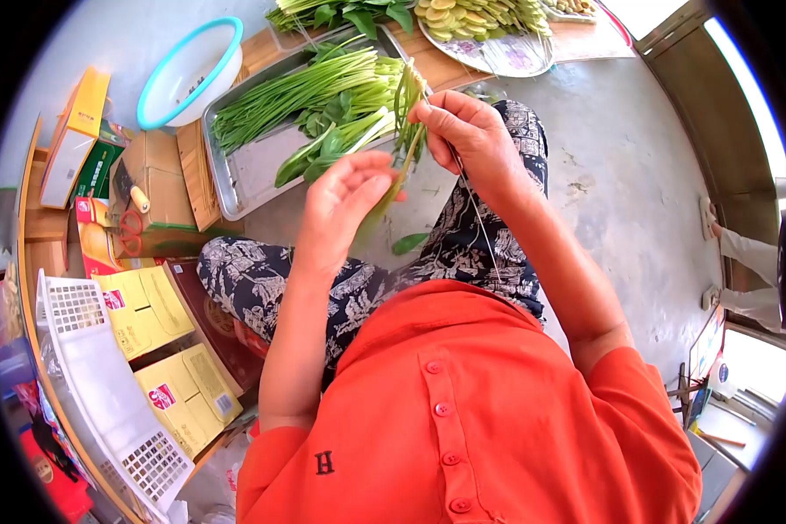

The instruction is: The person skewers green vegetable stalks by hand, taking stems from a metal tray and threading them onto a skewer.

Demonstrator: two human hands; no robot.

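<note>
Centrally, shows a slim bunch of greens (408, 113) held in the air at the right edge of a metal tray (262, 179), close to its near right corner. Pictures the right hand (480, 140) with thumb and forefinger pinched on a thin string (479, 214), or perhaps wire, beside the bunch's pale top; lower down, trailing over patterned trousers (253, 262). Has the left hand (345, 196) half curled about the lower leaf ends, slightly blurred, so cannot tell whether gripping or merely brushing them. Includes, in the tray, long thin stalks (306, 92) reaching from the left edge towards the far right corner, with broader leaves (323, 150) nearer the near edge. Judging by looks, should feel light, soft and limp; may turn slippery if wet, and probably bruises or tears under a hard pull. Best to pinch gently at the pale top, likely firmer, and support the drooping ends without squeezing.
</note>
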